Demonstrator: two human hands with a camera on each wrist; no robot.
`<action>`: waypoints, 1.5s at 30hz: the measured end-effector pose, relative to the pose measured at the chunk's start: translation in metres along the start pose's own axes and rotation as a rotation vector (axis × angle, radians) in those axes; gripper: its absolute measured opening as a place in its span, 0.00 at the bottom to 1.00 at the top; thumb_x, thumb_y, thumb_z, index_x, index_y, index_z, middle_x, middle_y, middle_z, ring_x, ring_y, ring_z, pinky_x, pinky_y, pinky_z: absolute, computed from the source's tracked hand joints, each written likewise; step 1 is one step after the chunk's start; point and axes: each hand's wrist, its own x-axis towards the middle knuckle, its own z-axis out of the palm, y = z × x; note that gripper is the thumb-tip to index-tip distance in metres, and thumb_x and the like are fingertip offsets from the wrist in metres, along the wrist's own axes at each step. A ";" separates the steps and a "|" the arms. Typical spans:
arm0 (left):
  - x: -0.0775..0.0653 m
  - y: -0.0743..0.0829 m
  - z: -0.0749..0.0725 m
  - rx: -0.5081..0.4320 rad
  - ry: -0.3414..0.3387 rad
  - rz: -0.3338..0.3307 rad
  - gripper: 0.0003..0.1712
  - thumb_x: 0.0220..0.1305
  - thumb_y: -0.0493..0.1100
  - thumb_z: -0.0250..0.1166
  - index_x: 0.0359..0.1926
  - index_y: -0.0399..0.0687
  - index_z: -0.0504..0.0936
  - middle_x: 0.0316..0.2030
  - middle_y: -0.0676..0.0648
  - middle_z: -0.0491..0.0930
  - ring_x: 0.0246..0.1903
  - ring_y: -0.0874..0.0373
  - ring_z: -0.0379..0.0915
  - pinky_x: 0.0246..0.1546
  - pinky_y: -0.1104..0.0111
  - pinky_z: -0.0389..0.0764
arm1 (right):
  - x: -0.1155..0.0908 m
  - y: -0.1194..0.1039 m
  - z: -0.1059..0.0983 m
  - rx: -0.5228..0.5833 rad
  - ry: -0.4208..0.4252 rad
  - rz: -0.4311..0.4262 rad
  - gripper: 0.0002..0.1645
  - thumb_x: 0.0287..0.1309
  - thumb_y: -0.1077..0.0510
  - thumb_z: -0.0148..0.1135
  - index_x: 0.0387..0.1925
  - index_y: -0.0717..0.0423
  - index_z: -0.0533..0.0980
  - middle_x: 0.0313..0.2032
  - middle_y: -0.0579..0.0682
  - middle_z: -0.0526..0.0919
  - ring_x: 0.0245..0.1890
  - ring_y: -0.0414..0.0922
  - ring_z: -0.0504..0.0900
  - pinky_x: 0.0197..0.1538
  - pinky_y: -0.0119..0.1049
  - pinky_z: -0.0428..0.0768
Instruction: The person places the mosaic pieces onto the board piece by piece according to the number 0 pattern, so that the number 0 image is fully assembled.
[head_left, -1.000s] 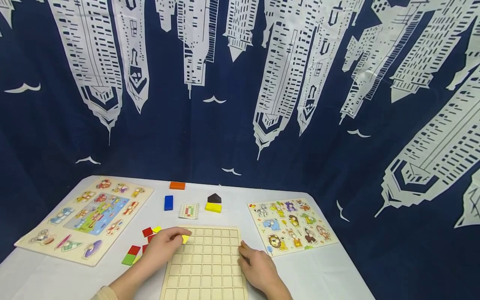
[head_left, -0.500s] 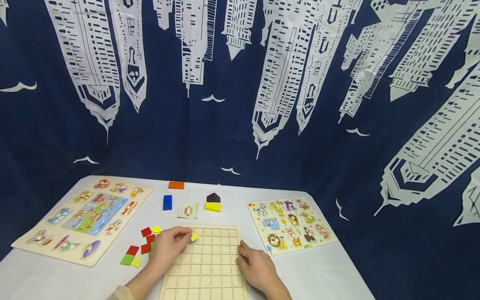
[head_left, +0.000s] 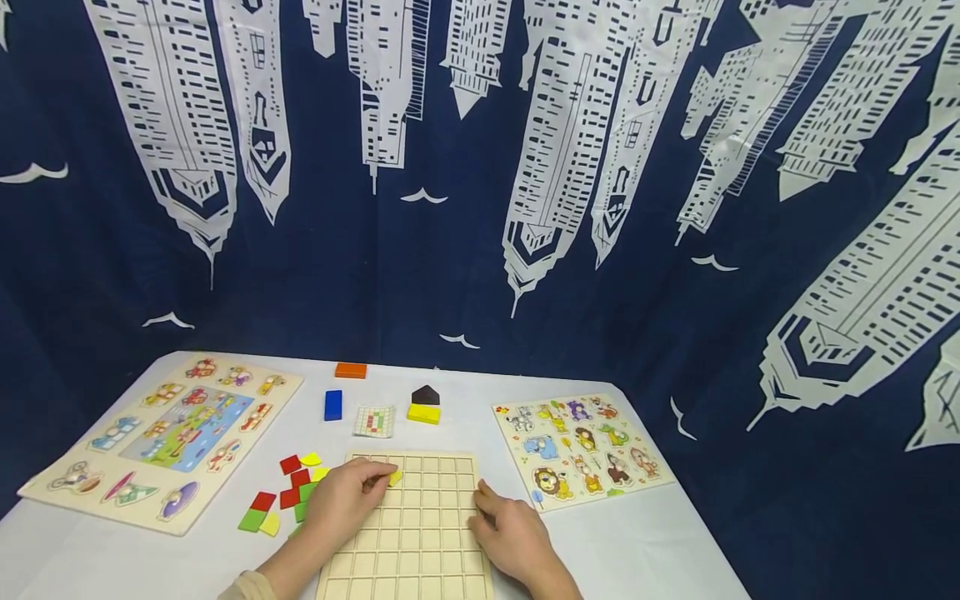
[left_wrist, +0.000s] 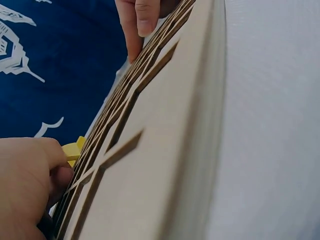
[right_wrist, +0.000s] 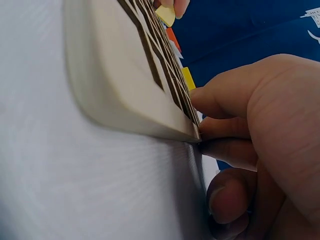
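My left hand (head_left: 341,500) pinches a small yellow tile (head_left: 395,477) between thumb and fingers, over the upper left cells of a pale wooden grid board (head_left: 431,562). The tile (right_wrist: 166,16) shows a curved edge in the right wrist view and sits close above the grid. At the board's right edge, my right hand (head_left: 517,537) holds the rim. Up close in the right wrist view, that hand (right_wrist: 285,120) has its fingers on the top and side of the board's edge. The grid cells that show hold no tiles.
Loose red tiles (head_left: 289,464), green tiles (head_left: 252,519) and yellow tiles (head_left: 271,524) lie left of the board. Behind it are a pattern card (head_left: 373,422), a blue block (head_left: 333,405), an orange block (head_left: 351,370) and a yellow block (head_left: 424,414). Picture puzzles (head_left: 180,433) (head_left: 585,450) flank these.
My left hand has moved right over the board with the yellow tile, and the tile has come lower toward the cells. The right hand keeps its place at the edge.
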 end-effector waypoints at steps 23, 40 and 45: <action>-0.005 0.003 0.000 0.154 -0.046 0.192 0.10 0.59 0.43 0.76 0.44 0.54 0.93 0.34 0.61 0.75 0.23 0.72 0.64 0.22 0.76 0.67 | -0.001 0.001 -0.001 0.010 0.001 0.011 0.26 0.65 0.50 0.65 0.60 0.59 0.81 0.65 0.55 0.79 0.62 0.56 0.81 0.63 0.56 0.77; -0.012 0.005 -0.004 0.202 -0.007 0.239 0.11 0.61 0.42 0.75 0.45 0.51 0.92 0.35 0.59 0.78 0.23 0.72 0.64 0.22 0.76 0.68 | -0.002 0.003 -0.001 0.020 0.006 -0.036 0.23 0.63 0.57 0.68 0.59 0.57 0.82 0.64 0.52 0.80 0.61 0.54 0.82 0.62 0.54 0.78; -0.011 0.012 -0.027 0.100 -0.013 0.113 0.12 0.63 0.46 0.73 0.49 0.57 0.91 0.40 0.60 0.82 0.25 0.71 0.68 0.23 0.76 0.70 | 0.001 0.005 0.000 0.042 0.007 -0.029 0.22 0.63 0.57 0.68 0.58 0.58 0.83 0.64 0.52 0.80 0.62 0.54 0.81 0.63 0.55 0.77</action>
